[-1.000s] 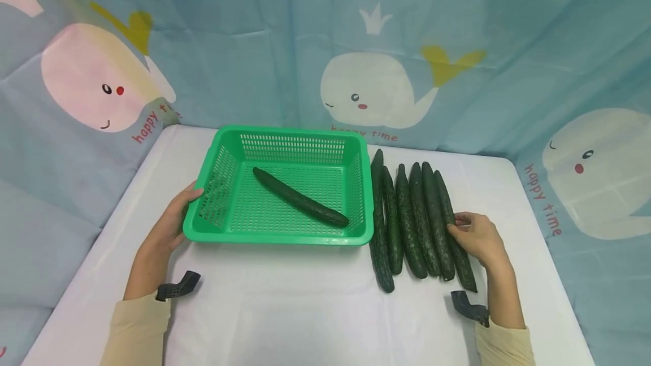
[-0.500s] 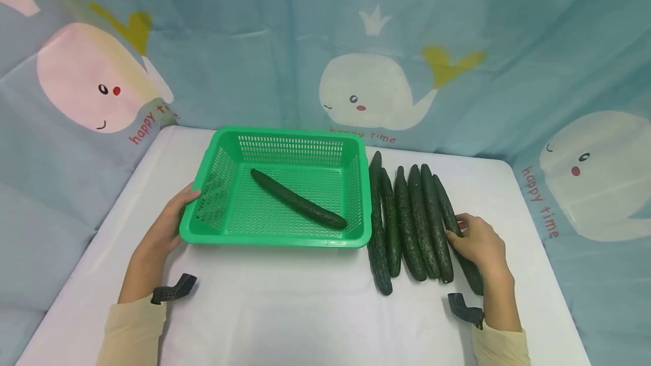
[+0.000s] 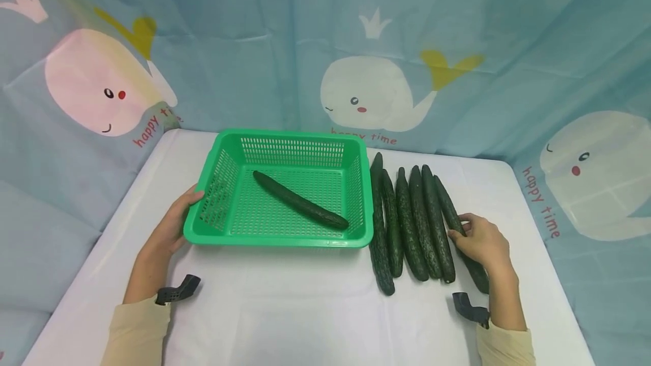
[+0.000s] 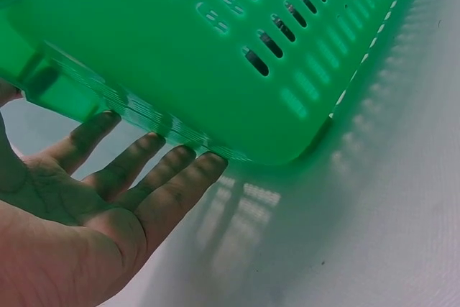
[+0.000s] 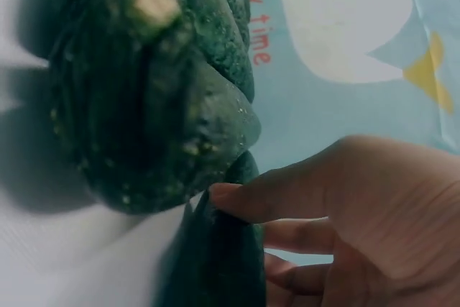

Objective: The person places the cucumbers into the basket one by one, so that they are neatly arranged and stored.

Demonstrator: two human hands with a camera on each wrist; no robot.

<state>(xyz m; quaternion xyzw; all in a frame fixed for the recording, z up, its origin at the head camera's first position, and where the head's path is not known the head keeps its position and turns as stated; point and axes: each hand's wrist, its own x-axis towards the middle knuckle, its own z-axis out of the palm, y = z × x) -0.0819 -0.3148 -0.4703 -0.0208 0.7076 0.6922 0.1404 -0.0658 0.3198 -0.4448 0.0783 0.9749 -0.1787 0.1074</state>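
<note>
At the left side of a green plastic basket [image 3: 277, 239], my left hand [image 3: 170, 227] holds the wall, its thumb over the rim. The left wrist view shows its fingers [image 4: 183, 177] against the basket's outside. One dark green cucumber [image 3: 300, 202] lies slantwise in the basket. Several more cucumbers [image 3: 407, 225] lie side by side on the table just right of it. My right hand [image 3: 483, 242] pinches the rightmost cucumber [image 3: 447, 205] around its middle, thumb on the near side. That cucumber's lower end is angled away from its neighbour.
A white cloth [image 3: 305, 304] covers the table. Behind it and along both sides hangs a blue curtain [image 3: 244, 72] printed with whales. The row of cucumbers lies close against the basket's right wall.
The rightmost cucumber's near end has swung right, opening a gap from the one beside it. My right hand has shifted slightly right with it. The left hand keeps its place on the basket.
</note>
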